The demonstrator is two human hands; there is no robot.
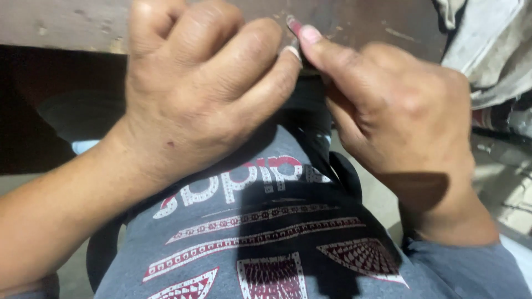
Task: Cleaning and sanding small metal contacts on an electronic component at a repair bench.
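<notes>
My left hand (199,94) fills the upper left, its fingers curled with the fingertips pressed on the top of a black piece of material (311,111). From the right, my right hand (399,116) meets it, thumb and forefinger pinched on the same black piece. The piece hangs down between both hands in front of my grey shirt (260,243) with its red and white print. Most of the piece is hidden by my fingers, so I cannot tell what it is.
A worn brown wooden tabletop (66,25) runs along the top edge, with dark shadow under it. Crumpled grey-white cloth (493,50) lies at the upper right. Pale floor (515,194) shows at the right.
</notes>
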